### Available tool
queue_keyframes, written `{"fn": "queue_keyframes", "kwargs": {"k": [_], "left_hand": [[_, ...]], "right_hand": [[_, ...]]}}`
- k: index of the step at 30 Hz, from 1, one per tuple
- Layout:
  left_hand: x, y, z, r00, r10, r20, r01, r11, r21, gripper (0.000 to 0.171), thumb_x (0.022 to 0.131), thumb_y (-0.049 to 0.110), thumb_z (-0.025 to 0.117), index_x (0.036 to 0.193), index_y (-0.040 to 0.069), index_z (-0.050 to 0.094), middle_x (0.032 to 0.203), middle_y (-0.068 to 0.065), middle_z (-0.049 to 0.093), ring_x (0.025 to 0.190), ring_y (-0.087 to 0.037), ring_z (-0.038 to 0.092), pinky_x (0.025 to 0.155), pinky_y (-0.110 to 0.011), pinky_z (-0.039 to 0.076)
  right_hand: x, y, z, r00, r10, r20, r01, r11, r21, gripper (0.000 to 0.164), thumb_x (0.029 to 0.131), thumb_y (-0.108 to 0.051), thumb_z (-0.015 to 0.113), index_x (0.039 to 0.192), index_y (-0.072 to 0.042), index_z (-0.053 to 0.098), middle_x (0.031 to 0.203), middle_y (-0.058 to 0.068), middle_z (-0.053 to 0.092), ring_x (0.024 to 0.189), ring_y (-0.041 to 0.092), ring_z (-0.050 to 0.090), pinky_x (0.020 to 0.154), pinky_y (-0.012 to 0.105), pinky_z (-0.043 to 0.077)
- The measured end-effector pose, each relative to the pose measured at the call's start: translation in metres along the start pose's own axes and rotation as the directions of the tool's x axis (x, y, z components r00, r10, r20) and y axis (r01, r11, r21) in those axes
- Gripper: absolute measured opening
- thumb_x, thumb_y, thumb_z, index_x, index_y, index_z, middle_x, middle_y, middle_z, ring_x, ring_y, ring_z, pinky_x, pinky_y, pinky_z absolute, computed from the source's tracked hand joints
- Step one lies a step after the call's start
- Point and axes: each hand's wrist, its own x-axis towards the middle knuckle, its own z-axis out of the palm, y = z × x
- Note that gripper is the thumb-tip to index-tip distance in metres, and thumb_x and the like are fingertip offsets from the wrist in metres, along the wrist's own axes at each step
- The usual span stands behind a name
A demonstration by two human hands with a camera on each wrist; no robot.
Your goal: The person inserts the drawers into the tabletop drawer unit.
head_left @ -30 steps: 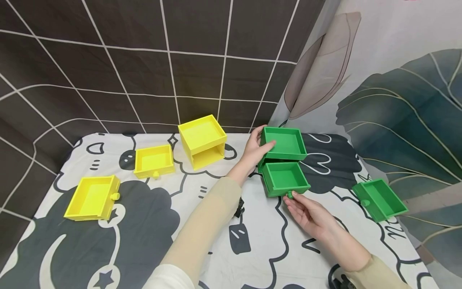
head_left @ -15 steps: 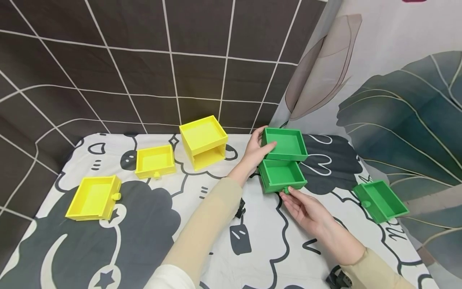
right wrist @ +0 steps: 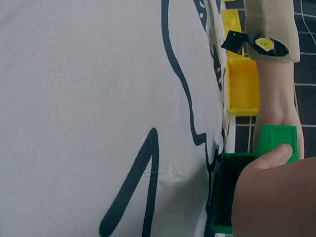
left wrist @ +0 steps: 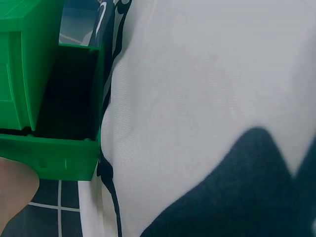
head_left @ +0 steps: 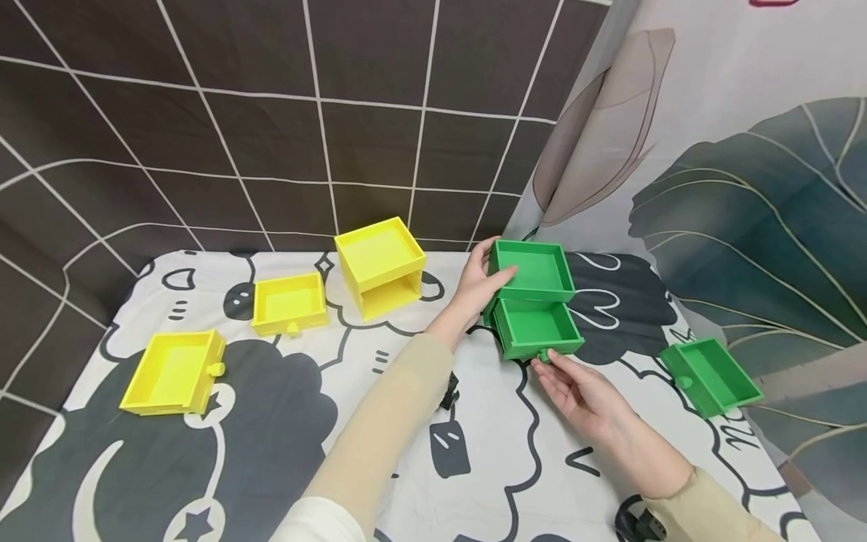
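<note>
A green cabinet box [head_left: 542,263] with a tray-like top stands right of centre in the head view. My left hand [head_left: 474,292] grips its left side, the thumb over the top rim. In front of its open lower bay sits a green drawer [head_left: 538,324], its back end at the opening. My right hand [head_left: 596,403] pinches the drawer's small round knob [head_left: 545,355] between thumb and fingertips. Seen from the left wrist, the drawer [left wrist: 39,74] overlaps the dark bay and leaves a gap along one side. My right thumb covers the knob in the right wrist view.
A second green drawer [head_left: 713,376] lies apart at the right. Over on the left are a yellow cabinet box [head_left: 379,256] with an open bay and two yellow drawers [head_left: 290,301]. Everything stands on a patterned cloth [head_left: 488,452], with a dark gridded curtain [head_left: 271,135] behind.
The green drawer has moved back and up against the cabinet's front, shifting first left and then slightly right. My right hand moved along with it; the left hand keeps its grip on the cabinet.
</note>
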Motion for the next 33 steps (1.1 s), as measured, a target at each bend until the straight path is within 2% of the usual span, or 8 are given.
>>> {"fn": "queue_keyframes", "kwargs": {"k": [10, 22, 28, 33], "left_hand": [[0.000, 0.000, -0.001, 1.000, 0.005, -0.002, -0.005, 1.000, -0.001, 0.072, 0.100, 0.007, 0.069, 0.164, 0.014, 0.035, 0.164, -0.011, 0.044, 0.155, -0.026, 0.043, 0.130, -0.038, 0.038], [0.001, -0.001, 0.000, 1.000, 0.019, 0.011, -0.019, 1.000, -0.019, 0.071, 0.101, 0.006, 0.067, 0.164, 0.013, 0.034, 0.164, -0.012, 0.044, 0.155, -0.026, 0.043, 0.129, -0.039, 0.040], [0.000, -0.001, -0.001, 1.000, 0.009, 0.011, -0.009, 1.000, -0.017, 0.071, 0.101, 0.008, 0.068, 0.163, 0.015, 0.035, 0.164, -0.010, 0.044, 0.156, -0.025, 0.042, 0.129, -0.038, 0.039], [0.000, -0.001, 0.000, 1.000, 0.013, 0.013, -0.012, 1.000, -0.028, 0.071, 0.101, 0.007, 0.068, 0.164, 0.012, 0.035, 0.163, -0.012, 0.045, 0.155, -0.025, 0.043, 0.129, -0.038, 0.039]], "right_hand": [[0.003, 0.000, 0.004, 0.999, 0.012, -0.031, -0.012, 1.000, 0.019, 0.030, 0.112, -0.015, 0.054, 0.092, -0.016, 0.077, 0.091, 0.000, 0.082, 0.090, 0.005, 0.079, 0.088, 0.015, 0.063], [0.008, -0.002, 0.009, 1.000, 0.012, -0.029, -0.011, 0.999, 0.040, 0.030, 0.111, -0.016, 0.054, 0.091, -0.017, 0.075, 0.091, -0.001, 0.081, 0.090, 0.005, 0.078, 0.089, 0.016, 0.062], [0.013, -0.006, 0.013, 0.999, 0.031, -0.044, -0.028, 0.997, 0.071, 0.031, 0.111, -0.016, 0.053, 0.090, -0.016, 0.076, 0.091, 0.000, 0.080, 0.091, 0.006, 0.078, 0.089, 0.017, 0.063], [0.018, -0.009, 0.016, 0.998, 0.045, -0.054, -0.040, 0.995, 0.094, 0.031, 0.111, -0.017, 0.053, 0.090, -0.015, 0.076, 0.093, 0.000, 0.079, 0.091, 0.006, 0.077, 0.091, 0.017, 0.062]]}}
